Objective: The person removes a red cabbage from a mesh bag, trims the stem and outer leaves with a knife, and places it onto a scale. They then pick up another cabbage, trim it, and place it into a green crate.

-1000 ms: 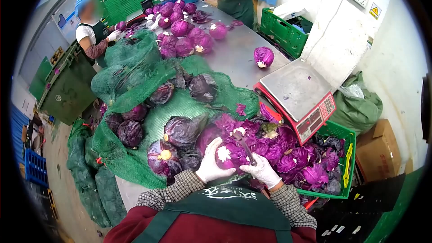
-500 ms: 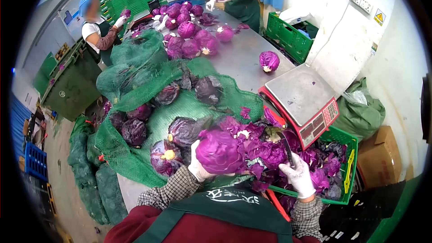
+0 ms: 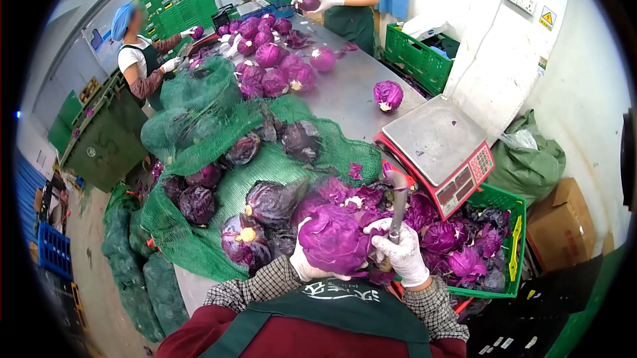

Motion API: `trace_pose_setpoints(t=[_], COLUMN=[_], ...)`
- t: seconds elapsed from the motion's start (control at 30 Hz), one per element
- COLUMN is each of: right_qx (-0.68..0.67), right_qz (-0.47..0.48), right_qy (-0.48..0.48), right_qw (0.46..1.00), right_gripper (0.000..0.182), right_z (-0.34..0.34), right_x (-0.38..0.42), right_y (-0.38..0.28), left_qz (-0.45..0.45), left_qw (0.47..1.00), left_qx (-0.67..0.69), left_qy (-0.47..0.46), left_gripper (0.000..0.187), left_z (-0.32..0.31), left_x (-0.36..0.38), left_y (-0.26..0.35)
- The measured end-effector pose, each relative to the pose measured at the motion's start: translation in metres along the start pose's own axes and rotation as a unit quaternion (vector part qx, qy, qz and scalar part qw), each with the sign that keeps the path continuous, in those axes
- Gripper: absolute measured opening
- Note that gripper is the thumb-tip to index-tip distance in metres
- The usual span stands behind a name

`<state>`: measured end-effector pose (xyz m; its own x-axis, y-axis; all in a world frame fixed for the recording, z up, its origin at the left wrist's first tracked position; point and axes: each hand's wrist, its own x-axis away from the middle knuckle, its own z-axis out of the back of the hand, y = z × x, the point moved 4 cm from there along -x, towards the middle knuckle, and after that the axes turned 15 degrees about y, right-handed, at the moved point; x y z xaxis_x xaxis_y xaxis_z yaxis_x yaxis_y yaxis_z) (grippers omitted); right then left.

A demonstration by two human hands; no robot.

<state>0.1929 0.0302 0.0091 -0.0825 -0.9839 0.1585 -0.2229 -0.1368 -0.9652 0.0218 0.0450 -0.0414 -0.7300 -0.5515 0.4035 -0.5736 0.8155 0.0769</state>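
My left hand [image 3: 304, 266], in a white glove, grips a bright purple red cabbage [image 3: 333, 238] from below, close to my chest. My right hand [image 3: 402, 252], also gloved, holds a knife [image 3: 397, 207] with its blade pointing up, pressed against the cabbage's right side. Trimmed purple leaves [image 3: 451, 242] lie piled just right of my hands. Untrimmed dark cabbages [image 3: 269, 200] rest on green netting [image 3: 219, 159] to the left.
A red weighing scale [image 3: 441, 142] stands to the right, above a green crate [image 3: 507, 225] of leaf scraps. Trimmed cabbages [image 3: 275, 69] cover the far steel table [image 3: 345, 86]. Two other people work there. Green sacks [image 3: 133, 272] lie on the floor at left.
My right hand swung back in from the right with the knife and now meets the cabbage. The cabbage, turned over earlier, sits slightly lower against my chest.
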Motion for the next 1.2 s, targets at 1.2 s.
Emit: trace_pose_setpoints(t=[1.2], right_qx=[0.442], right_qz=[0.430], right_qy=[0.030], right_qw=[0.787], right_gripper=[0.058], right_z=[-0.045], right_x=[0.027], right_y=[-0.011], left_qz=[-0.221], left_qw=[0.972], left_qx=[-0.022], left_qy=[0.079], left_gripper=[0.094], left_z=[-0.014], left_x=[0.022], left_y=[0.010])
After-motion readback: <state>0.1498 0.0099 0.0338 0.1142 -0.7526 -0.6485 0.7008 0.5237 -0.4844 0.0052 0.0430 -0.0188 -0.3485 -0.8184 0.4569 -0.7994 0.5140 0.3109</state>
